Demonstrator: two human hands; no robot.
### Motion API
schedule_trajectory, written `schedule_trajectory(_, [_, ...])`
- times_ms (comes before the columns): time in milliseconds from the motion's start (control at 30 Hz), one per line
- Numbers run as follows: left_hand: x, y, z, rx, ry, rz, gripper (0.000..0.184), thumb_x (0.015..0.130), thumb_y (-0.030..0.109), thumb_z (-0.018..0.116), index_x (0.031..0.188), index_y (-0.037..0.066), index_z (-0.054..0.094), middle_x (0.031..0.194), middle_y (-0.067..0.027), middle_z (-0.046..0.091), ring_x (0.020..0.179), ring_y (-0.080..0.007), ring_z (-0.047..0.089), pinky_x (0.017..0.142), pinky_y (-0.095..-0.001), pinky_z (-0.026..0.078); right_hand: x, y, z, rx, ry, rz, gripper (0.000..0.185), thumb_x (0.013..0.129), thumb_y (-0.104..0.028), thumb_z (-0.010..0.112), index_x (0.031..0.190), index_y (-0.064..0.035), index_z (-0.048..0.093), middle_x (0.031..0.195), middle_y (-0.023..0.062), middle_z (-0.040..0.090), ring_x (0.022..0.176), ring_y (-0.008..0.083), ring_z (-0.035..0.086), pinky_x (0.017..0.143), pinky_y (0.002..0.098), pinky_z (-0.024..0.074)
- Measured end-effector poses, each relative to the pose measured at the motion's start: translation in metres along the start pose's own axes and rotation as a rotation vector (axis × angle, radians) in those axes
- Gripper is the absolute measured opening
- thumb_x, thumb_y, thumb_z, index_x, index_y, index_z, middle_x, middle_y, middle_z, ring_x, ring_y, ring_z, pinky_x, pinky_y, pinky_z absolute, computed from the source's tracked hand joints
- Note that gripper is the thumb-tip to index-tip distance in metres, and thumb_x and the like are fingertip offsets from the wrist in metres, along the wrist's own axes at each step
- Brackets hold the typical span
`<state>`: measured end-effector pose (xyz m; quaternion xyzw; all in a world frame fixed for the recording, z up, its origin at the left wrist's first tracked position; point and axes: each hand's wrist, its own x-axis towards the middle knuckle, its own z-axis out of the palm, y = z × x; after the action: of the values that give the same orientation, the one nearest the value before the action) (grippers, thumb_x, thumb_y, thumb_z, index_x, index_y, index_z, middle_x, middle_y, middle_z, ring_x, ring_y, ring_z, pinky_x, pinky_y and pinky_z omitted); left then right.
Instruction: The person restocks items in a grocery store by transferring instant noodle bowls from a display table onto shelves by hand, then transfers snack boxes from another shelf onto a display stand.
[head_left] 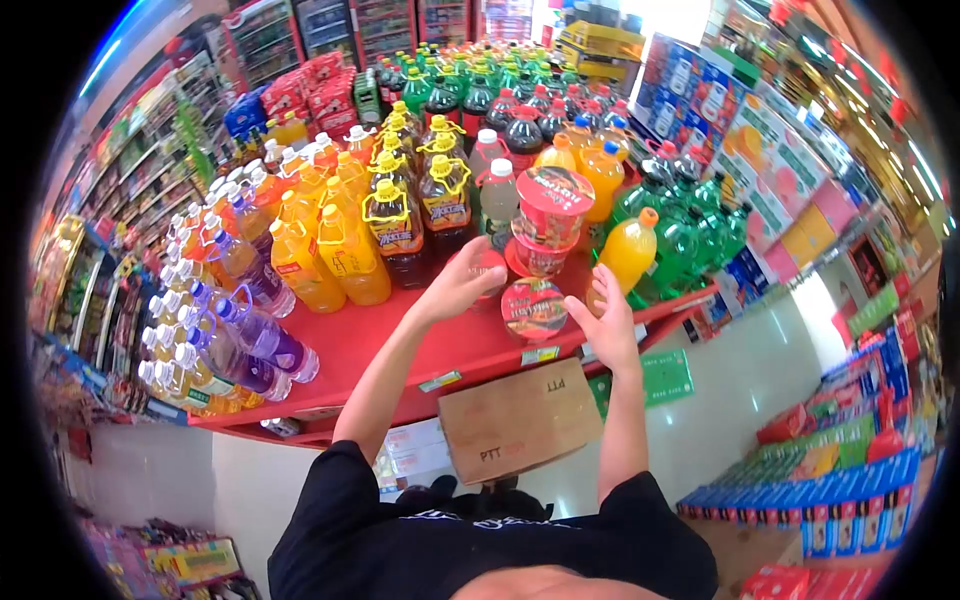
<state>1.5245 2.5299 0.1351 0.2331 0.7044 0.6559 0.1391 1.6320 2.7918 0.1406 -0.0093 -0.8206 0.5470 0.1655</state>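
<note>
My left hand (462, 284) is open, fingers apart, beside a red instant noodle tub (489, 279) that it partly hides. My right hand (608, 325) is open too, thumb apart from the fingers, just right of another noodle tub (533, 308) at the table's front edge. Whether either hand touches a tub I cannot tell. Behind them stand stacked noodle tubs, the top one (556, 191) showing its red lid and the lower one (541, 247) its side. An orange drink bottle (629, 250) leans just beyond my right fingers.
The red display table (345, 350) carries yellow juice bottles (350, 262), purple drink bottles (262, 338), dark tea bottles (396, 232) and green soda bottles (672, 250). A cardboard box (520, 420) sits below the front edge. Stacked cartons (765, 150) stand at the right.
</note>
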Motion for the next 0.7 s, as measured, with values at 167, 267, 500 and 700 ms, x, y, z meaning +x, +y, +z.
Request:
schedule_trajectory(167, [0.072, -0.005, 0.019, 0.144, 0.223, 0.016, 0.104, 0.095, 0.051, 0.071, 0.16, -0.006, 0.013, 0.165, -0.0277, 0.024, 0.154, -0.0364, 0.026, 0.12, -0.0451, 0.034, 0.08, 0.037, 0.022, 0.207, 0.083, -0.085, 0.09, 0.092, -0.033, 0.078, 0.155, 0.0085, 0.029, 0.152, 0.0307, 0.043, 0.143, 0.036, 0.045, 0.115, 0.0444, 0.0398])
schedule_trajectory(267, [0.1, -0.019, 0.023, 0.076, 0.244, -0.03, 0.107, 0.095, 0.059, 0.065, 0.161, -0.006, 0.012, 0.168, -0.0268, 0.019, 0.155, -0.036, 0.024, 0.124, -0.043, 0.027, 0.108, 0.035, 0.037, 0.207, 0.157, -0.053, 0.088, 0.094, -0.032, 0.077, 0.155, 0.0086, 0.027, 0.158, 0.0268, 0.036, 0.148, 0.0338, 0.038, 0.118, 0.0423, 0.0352])
schedule_trajectory(500, [0.078, -0.005, 0.04, 0.085, 0.212, 0.262, 0.082, 0.099, 0.039, 0.07, 0.157, 0.0, 0.027, 0.153, -0.0185, 0.042, 0.143, -0.0265, 0.038, 0.116, -0.0392, 0.037, 0.103, 0.025, 0.067, 0.402, 0.179, -0.175, 0.079, 0.09, -0.024, 0.082, 0.148, 0.0065, 0.039, 0.141, 0.0176, 0.055, 0.129, 0.024, 0.055, 0.109, 0.0369, 0.0445])
schedule_trajectory(700, [-0.061, 0.018, 0.026, 0.062, 0.493, 0.668, 0.07, 0.094, 0.038, 0.072, 0.14, -0.001, 0.036, 0.132, -0.0158, 0.037, 0.132, -0.0275, 0.037, 0.117, -0.0469, 0.031, -0.017, -0.052, 0.123, 0.626, 0.271, -0.287, 0.077, 0.094, -0.031, 0.074, 0.148, 0.0071, 0.033, 0.141, 0.0186, 0.048, 0.129, 0.0243, 0.05, 0.111, 0.0407, 0.0407])
